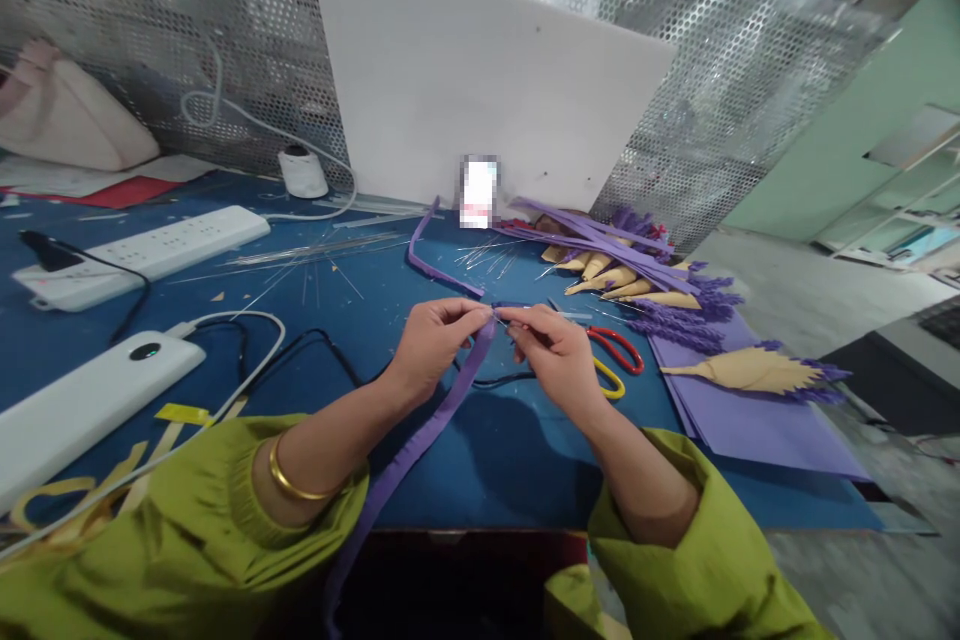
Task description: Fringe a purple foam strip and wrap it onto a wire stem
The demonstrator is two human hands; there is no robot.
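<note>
Green sleeves [187,520] flank 1 purple strip [431,430], pinched in the left hand [431,348]; the right hand [556,350] curls beside it, hold unclear, left of scissors [592,331].

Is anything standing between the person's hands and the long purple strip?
Nothing visible does. The left hand pinches the long purple strip near its upper end; the right hand is close beside that spot, any contact too small to tell. The scissors lie partly behind the right hand, not in between.
</note>
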